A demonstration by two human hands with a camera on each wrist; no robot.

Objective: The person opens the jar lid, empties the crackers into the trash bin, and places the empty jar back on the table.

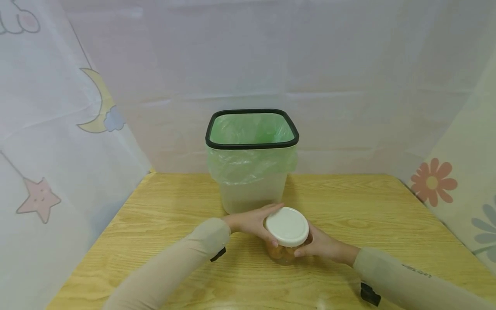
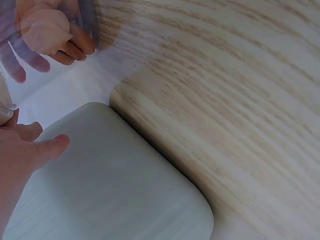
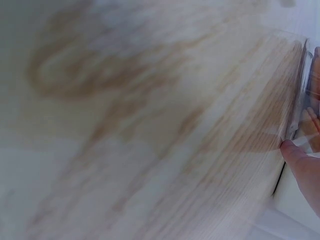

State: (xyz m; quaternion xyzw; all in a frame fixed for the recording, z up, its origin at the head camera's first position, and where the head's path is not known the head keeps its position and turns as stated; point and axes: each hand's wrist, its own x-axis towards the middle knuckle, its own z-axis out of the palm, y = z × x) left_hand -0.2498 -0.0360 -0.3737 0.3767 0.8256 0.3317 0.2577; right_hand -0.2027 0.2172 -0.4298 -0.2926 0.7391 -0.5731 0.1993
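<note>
A clear jar (image 1: 282, 258) with a white lid (image 1: 287, 227) stands on the table, slightly tilted toward the viewer. My left hand (image 1: 253, 221) grips the lid from the left, thumb in front and fingers behind. From the right, my right hand (image 1: 323, 246) holds the jar's body just below the lid. In the left wrist view, fingers show through the clear jar wall, and my left hand (image 2: 20, 155) lies at the left edge. The right wrist view catches only part of my right hand (image 3: 302, 167) against the jar. Whether anything is inside I cannot tell.
Directly behind the jar stands a white bin (image 1: 252, 196) with a black rim (image 1: 252, 146) and a green liner bag (image 1: 248, 165). The wooden table (image 1: 174, 202) meets a pale backdrop (image 1: 248, 56) behind and printed cloth at both sides.
</note>
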